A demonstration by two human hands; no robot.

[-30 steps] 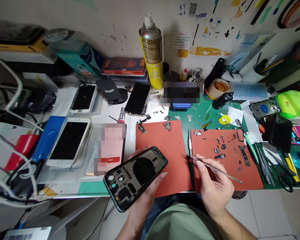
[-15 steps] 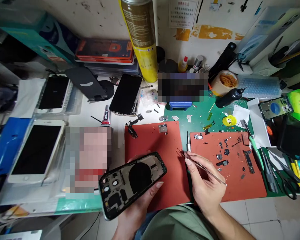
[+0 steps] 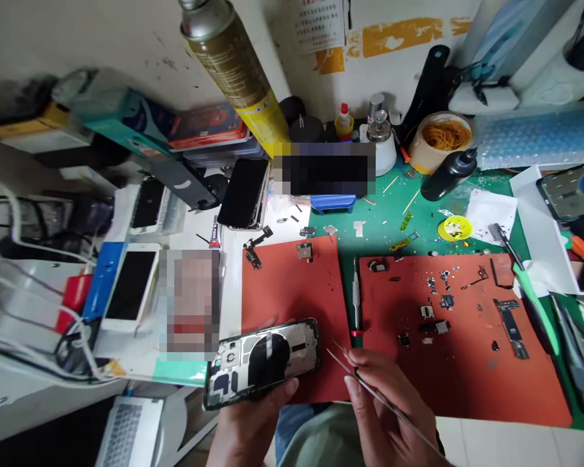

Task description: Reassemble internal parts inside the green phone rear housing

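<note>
A phone housing (image 3: 298, 363), its bare inside facing up with a black round patch, lies tilted in my left hand (image 3: 253, 415). My thumb presses along its near edge, and the fingers behind it are mostly hidden. Metal tweezers (image 3: 370, 389) are pinched in my right hand (image 3: 389, 402). Their tips point up and left over the left red mat (image 3: 292, 279), a little right of the housing and apart from it. A screwdriver (image 3: 355, 298) lies beyond my right hand, between the two mats.
Small phone parts (image 3: 438, 301) and a long circuit board (image 3: 513, 327) lie on the right red mat (image 3: 467, 389). Farther back stand a spray can (image 3: 238, 71), a black bottle (image 3: 448, 175) and a tub of rubber bands (image 3: 442, 136). Phones (image 3: 131, 285) lie left; tools (image 3: 577, 363) lie right.
The view has swung, shifting the bench in the picture. The housing is tipped to a flatter angle and its inside looks brighter. My right hand and the tweezers appear lower and closer to me.
</note>
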